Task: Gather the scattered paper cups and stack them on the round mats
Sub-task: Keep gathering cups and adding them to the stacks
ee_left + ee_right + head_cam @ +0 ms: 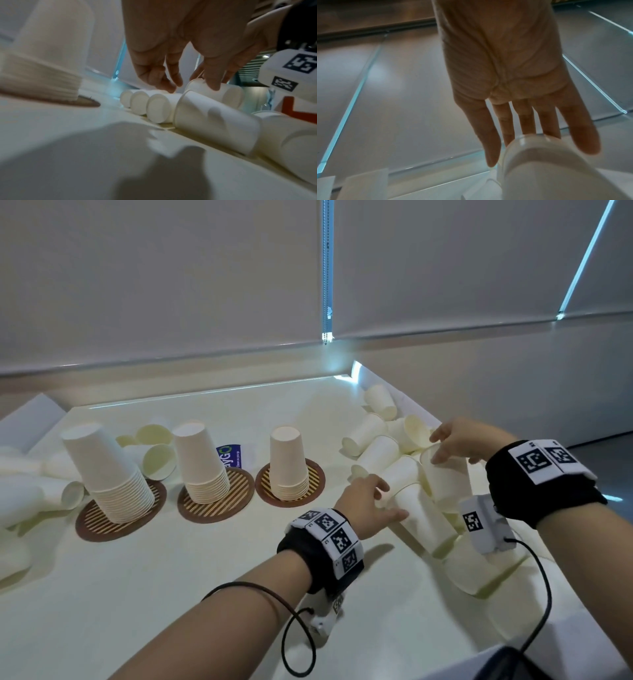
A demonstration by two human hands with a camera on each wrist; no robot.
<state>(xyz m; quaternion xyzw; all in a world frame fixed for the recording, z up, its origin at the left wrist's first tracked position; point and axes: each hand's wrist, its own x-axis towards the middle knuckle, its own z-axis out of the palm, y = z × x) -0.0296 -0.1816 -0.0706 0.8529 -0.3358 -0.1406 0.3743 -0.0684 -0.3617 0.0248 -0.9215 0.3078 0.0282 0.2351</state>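
Three stacks of upturned paper cups [106,474] [202,463] [289,463] stand on round striped mats [102,530] across the table. A heap of loose paper cups [383,446] lies on its sides at the right. My left hand [376,501] reaches into that heap, its loosely curled fingers [154,78] touching the lying cups [157,106]; none is clearly clasped. Over a tilted cup [445,474], my right hand [448,445] holds the rim between fingers and thumb; the right wrist view shows that cup [547,162] under the fingers [523,121].
More loose cups [30,491] lie at the table's left end and behind the left stacks. A blue printed label [230,455] sits between the middle and right stacks. A raised edge [394,392] borders the table on the right, a wall at the back.
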